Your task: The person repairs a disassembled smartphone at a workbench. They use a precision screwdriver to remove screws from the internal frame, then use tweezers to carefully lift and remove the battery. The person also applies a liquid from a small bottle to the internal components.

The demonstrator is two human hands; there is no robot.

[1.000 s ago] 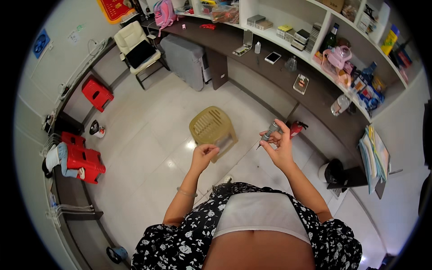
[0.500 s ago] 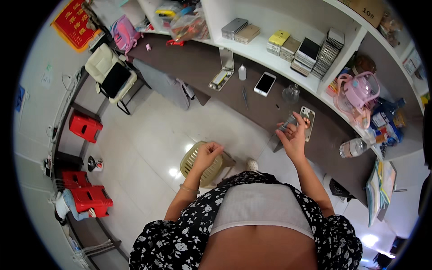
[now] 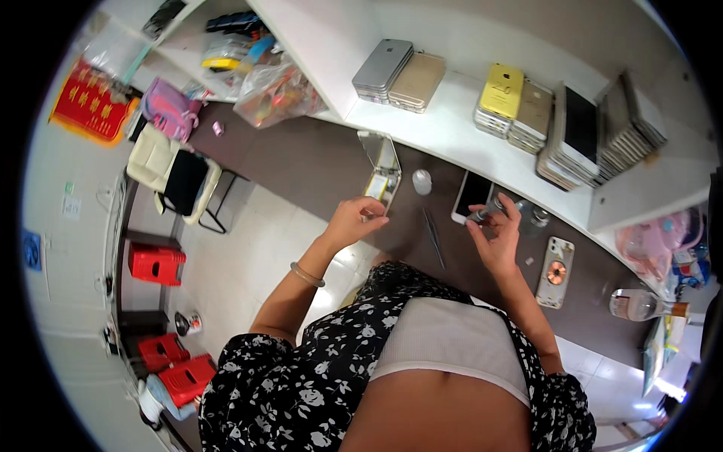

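My right hand (image 3: pixel 498 235) pinches a small grey cylinder (image 3: pixel 489 210) between thumb and fingers, above a white phone with a black screen (image 3: pixel 474 187). My left hand (image 3: pixel 355 224) has its fingertips pressed together beside an opened phone (image 3: pixel 378 181), whose inside shows a yellow-edged part; whatever the fingers hold is too small to tell. Between the hands lie dark tweezers (image 3: pixel 434 239), with a small white bottle (image 3: pixel 422 181) behind them. A small clear glass vessel (image 3: pixel 538 217) stands just past my right fingers. A phone with a copper-coloured ring on its back (image 3: pixel 555 273) lies to the right.
Stacks of phones (image 3: pixel 563 139) fill the white shelf (image 3: pixel 452 94) behind the brown desk (image 3: pixel 301 162). A clear bottle (image 3: pixel 636 305) lies at the desk's right. A cream chair (image 3: pixel 154 162) and red stools (image 3: pixel 156 264) stand left; another person's sleeve (image 3: pixel 162 395) shows below.
I have moved closer to the desk. My left hand has gone from over the stool to beside the opened phone. The right hand, still holding the cylinder, is now over the black-screened phone.
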